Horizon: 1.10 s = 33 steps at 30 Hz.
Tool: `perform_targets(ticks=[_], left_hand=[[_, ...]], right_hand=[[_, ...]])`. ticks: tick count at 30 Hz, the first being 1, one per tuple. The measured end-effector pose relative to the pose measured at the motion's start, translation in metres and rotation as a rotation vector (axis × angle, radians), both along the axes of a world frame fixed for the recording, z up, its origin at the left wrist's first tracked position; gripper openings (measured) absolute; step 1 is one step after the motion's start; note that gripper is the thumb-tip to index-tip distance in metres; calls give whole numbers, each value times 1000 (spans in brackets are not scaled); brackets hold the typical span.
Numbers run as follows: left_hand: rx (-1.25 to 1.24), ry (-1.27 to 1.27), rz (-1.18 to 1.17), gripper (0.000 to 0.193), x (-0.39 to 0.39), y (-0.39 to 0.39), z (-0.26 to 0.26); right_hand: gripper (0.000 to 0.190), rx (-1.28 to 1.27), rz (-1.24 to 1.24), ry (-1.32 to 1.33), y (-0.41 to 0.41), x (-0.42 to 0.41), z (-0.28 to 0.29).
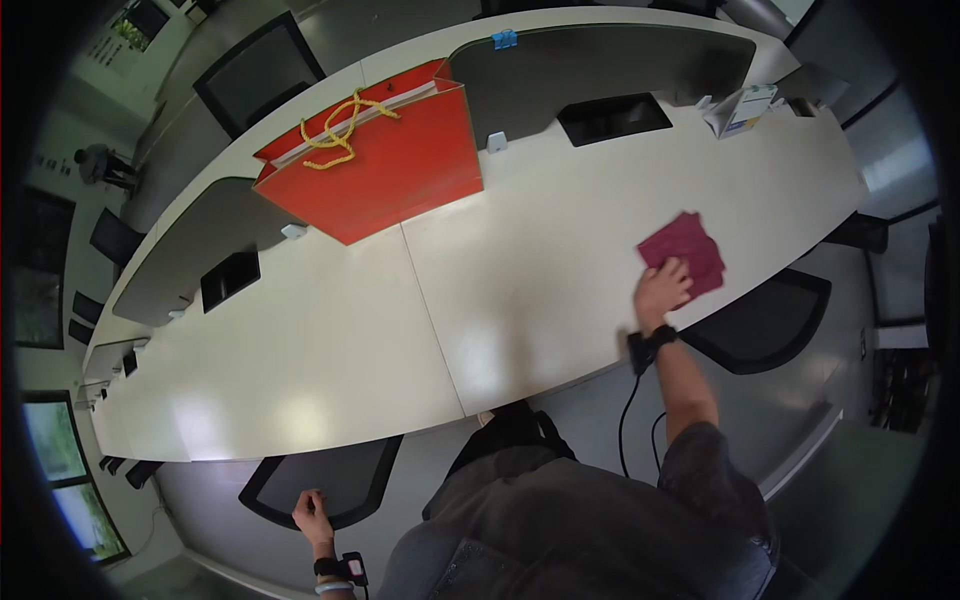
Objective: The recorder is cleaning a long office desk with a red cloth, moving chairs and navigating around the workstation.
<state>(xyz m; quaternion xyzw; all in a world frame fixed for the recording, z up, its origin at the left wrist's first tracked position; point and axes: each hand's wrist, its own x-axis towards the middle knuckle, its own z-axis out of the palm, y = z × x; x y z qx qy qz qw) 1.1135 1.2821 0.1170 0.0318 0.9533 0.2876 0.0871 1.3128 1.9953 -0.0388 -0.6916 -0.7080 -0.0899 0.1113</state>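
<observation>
On the right part of the long white table lies a maroon cloth (694, 247), spread out with uneven edges. My right hand (662, 289) rests on its near left part, fingers bent and pressing it against the tabletop. A black wrist strap with a small device and a cable sits on that forearm. My left hand (311, 514) hangs below the table's front edge, its fingers loosely curled with nothing seen in them. Behind it is the mesh back of a black chair (322, 480); whether the hand touches the chair is unclear.
A red paper bag (382, 165) with yellow rope handles stands on the white table (360, 337), by the grey divider (615, 56) with a blue clip (505, 40). Black panels (615, 120) and a desk calendar (741, 112) are farther back. Another chair (765, 319) stands right. A person (105, 165) is far left.
</observation>
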Motion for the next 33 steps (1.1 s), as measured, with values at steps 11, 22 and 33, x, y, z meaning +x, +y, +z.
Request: perform_targets(ticks=[11, 22, 33], left_hand=[[-56, 18, -34, 22, 5, 14, 8], [-68, 86, -49, 21, 2, 8, 8], [-37, 135, -51, 22, 5, 10, 9]], right_hand=[[21, -278, 1901, 294, -296, -74, 25], [33, -87, 498, 102, -89, 78, 13], [28, -115, 1252, 155, -296, -91, 1]])
